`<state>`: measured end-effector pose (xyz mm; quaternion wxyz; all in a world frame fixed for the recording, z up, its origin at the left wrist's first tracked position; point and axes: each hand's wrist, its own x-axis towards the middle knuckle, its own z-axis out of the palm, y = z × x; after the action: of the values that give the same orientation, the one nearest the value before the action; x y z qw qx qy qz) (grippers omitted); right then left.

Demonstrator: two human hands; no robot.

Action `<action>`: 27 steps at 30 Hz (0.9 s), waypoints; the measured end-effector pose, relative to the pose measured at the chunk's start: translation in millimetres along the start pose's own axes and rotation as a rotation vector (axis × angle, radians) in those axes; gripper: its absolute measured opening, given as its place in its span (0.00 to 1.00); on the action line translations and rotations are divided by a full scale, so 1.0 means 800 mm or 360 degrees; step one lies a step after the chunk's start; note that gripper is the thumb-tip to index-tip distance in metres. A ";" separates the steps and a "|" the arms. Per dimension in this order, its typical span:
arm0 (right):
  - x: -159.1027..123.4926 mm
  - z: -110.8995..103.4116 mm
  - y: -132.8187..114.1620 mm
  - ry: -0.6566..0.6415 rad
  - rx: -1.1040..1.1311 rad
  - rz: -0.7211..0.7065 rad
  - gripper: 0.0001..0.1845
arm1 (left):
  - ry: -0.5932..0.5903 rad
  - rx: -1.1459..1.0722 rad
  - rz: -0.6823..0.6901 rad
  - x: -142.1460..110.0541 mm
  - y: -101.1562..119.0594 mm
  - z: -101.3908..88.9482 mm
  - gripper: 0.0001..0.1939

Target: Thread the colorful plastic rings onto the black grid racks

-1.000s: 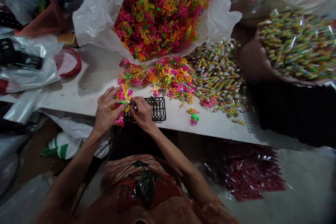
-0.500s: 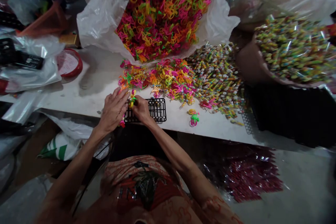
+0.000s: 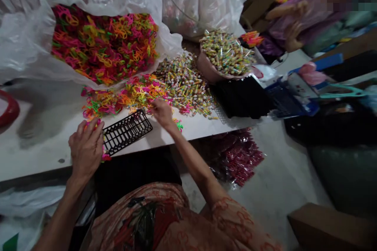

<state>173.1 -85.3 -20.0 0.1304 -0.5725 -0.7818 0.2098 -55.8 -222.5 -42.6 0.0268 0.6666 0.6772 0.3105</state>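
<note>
Black rack [image 3: 127,133]: 1 openwork grid, lying aslant on the white tabletop [image 3: 38,153].
Pink-and-yellow pieces [image 3: 105,157]: at its left end, partly hidden.
Loose pile [image 3: 143,91]: bright plastic tangle, just beyond.

Free tabletop [image 3: 44,143] at left, colourful pile [image 3: 138,91] just behind black rack [image 3: 127,131].

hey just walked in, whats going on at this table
A person's left hand is over the left end of a black rack, with bright pieces showing beside it. The right hand is off the rack, at the near edge of a loose pile of such pieces; whether it grips one can't be made out. Behind the pile is an open bag full of them, with small sticks heaped to the right.
</note>
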 end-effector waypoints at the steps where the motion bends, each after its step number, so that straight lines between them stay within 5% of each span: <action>1: 0.002 -0.015 0.021 -0.0006 -0.0131 0.0161 0.11 | 0.0005 0.0012 0.0005 0.000 0.002 0.002 0.23; 6: 0.008 -0.022 0.057 -0.0129 -0.0375 0.0336 0.12 | 0.0012 0.0029 0.0055 0.001 0.004 0.003 0.23; 13: -0.016 -0.012 0.049 0.0130 0.0137 0.0270 0.07 | -0.0072 -0.0041 -0.0056 -0.001 0.005 -0.003 0.22; 19: -0.047 0.028 0.001 -0.0045 0.0778 -0.0086 0.03 | -0.0139 -0.0006 -0.0152 0.002 0.012 -0.006 0.22; 23: -0.054 0.070 -0.032 -0.0200 0.1119 -0.0060 0.03 | -0.0156 0.0071 -0.0163 0.004 0.013 -0.006 0.21; 27: -0.053 0.083 -0.043 -0.0302 0.1233 -0.0030 0.03 | -0.0182 0.0097 -0.0196 0.006 0.014 -0.007 0.21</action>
<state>127.7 -146.6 -60.7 0.2657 -0.4518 -0.6587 0.5399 -48.6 -221.5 -31.3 0.0642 0.6409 0.7233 0.2489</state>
